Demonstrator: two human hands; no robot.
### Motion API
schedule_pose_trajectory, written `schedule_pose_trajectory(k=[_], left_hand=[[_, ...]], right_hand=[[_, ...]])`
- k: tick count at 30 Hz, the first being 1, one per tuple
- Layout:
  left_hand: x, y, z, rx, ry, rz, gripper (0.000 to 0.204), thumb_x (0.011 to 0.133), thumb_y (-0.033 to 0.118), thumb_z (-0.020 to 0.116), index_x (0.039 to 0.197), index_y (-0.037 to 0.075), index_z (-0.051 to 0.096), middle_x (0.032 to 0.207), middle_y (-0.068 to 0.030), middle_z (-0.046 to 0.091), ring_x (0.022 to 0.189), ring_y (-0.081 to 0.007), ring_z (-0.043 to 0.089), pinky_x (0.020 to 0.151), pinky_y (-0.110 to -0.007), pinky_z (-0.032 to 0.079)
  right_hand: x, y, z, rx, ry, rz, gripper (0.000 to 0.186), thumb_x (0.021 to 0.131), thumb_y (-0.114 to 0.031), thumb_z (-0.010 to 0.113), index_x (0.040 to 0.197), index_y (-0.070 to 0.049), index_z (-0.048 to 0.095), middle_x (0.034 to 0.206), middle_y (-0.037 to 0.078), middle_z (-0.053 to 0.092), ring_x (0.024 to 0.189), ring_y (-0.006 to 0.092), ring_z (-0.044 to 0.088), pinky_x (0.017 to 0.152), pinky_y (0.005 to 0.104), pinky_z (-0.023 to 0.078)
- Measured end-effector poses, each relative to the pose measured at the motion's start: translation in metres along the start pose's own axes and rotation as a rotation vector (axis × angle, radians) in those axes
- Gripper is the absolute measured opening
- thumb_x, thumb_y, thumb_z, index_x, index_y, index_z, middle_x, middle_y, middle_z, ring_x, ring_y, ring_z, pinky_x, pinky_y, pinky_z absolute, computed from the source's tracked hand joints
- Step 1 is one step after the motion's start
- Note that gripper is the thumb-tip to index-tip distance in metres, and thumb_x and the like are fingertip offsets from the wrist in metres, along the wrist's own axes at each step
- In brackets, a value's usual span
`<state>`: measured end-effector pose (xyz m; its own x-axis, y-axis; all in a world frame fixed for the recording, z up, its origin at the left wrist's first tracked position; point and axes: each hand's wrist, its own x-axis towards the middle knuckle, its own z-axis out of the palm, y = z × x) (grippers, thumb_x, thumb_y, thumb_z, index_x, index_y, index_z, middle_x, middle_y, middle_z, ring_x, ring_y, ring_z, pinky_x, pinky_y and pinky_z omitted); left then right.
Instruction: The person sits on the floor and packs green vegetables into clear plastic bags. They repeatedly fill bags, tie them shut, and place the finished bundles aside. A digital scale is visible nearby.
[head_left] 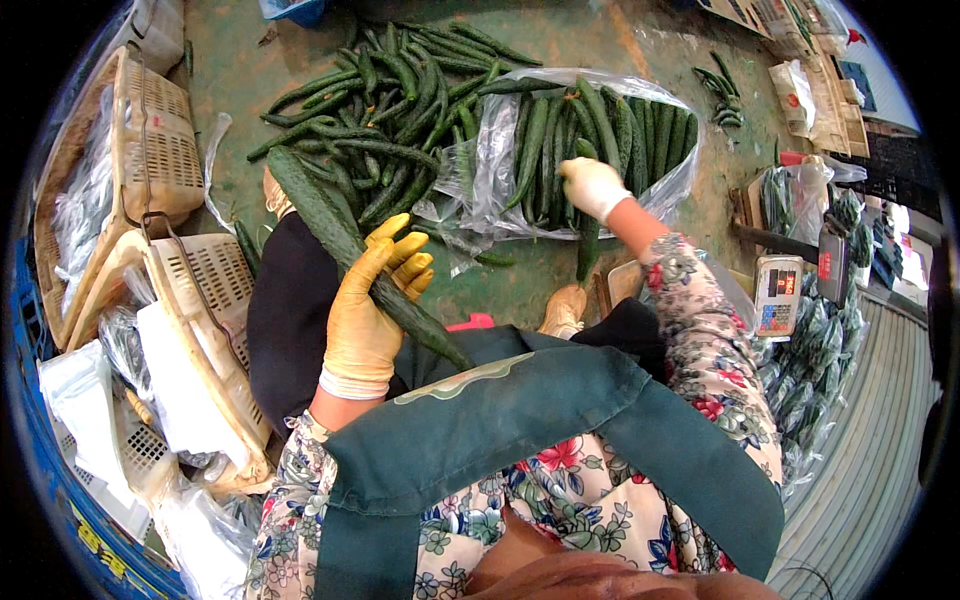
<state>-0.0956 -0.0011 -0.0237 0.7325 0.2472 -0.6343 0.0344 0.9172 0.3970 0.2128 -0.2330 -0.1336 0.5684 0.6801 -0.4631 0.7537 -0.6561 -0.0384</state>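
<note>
My left hand [365,315], in a yellow glove, is closed around a long dark green cucumber [315,210] that slants from the pile down toward my apron. My right hand [594,189], in a pale glove, grips another cucumber [587,250] over the bag; one end shows above the fingers and the other hangs below the bag's edge. The clear plastic bag [490,150] lies spread on the floor with cucumbers [640,130] in rows on it. To its left is a loose heap of cucumbers [400,100].
Cream plastic crates [160,130] holding plastic bags stand at my left. A small scale [778,295] sits at my right, beside bagged cucumbers [815,380]. A few small cucumbers [722,90] lie at the far right. My shoe [563,310] is just below the bag.
</note>
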Motion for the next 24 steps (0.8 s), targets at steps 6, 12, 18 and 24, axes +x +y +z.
schedule_pose_trajectory(k=[6, 12, 18, 24], left_hand=[[0.0, 0.001, -0.004, -0.003, 0.004, 0.026, 0.048, 0.096, 0.027, 0.058, 0.137, 0.003, 0.052, 0.116, -0.0117, 0.066, 0.097, -0.0196, 0.065, 0.087, -0.032, 0.055], [0.0, 0.003, -0.004, 0.006, 0.005, 0.024, 0.047, 0.096, 0.027, 0.058, 0.137, 0.003, 0.053, 0.115, -0.0117, 0.066, 0.097, -0.0197, 0.065, 0.087, -0.032, 0.055], [0.001, -0.002, -0.007, -0.015, -0.015, 0.008, 0.046, 0.096, 0.026, 0.058, 0.136, 0.002, 0.054, 0.117, -0.0124, 0.066, 0.097, -0.0199, 0.066, 0.088, -0.033, 0.055], [0.008, -0.011, -0.013, -0.065, -0.045, -0.047, 0.044, 0.097, 0.025, 0.057, 0.134, 0.002, 0.056, 0.115, -0.0125, 0.067, 0.097, -0.0207, 0.066, 0.088, -0.033, 0.056]], right_hand=[[0.052, -0.064, 0.066, 0.57, -0.143, 0.564, 0.065, 0.082, -0.047, 0.069, 0.116, 0.008, 0.062, 0.118, 0.029, 0.064, 0.113, 0.0411, 0.061, 0.099, 0.0422, 0.047], [0.051, -0.035, 0.119, 1.307, 0.083, 0.692, 0.033, 0.085, -0.034, 0.071, 0.094, -0.003, 0.064, 0.087, 0.011, 0.068, 0.077, 0.023, 0.065, 0.07, 0.0367, 0.052], [-0.004, 0.017, 0.058, 1.702, 0.351, 0.542, 0.021, 0.09, -0.028, 0.067, 0.087, -0.007, 0.063, 0.066, -0.001, 0.058, 0.051, 0.0109, 0.048, 0.048, 0.0278, 0.039], [-0.039, 0.048, 0.036, 0.029, 0.763, 0.625, 0.045, 0.077, -0.024, 0.07, 0.117, -0.004, 0.064, 0.1, 0.023, 0.069, 0.094, 0.0407, 0.066, 0.087, 0.0447, 0.053]])
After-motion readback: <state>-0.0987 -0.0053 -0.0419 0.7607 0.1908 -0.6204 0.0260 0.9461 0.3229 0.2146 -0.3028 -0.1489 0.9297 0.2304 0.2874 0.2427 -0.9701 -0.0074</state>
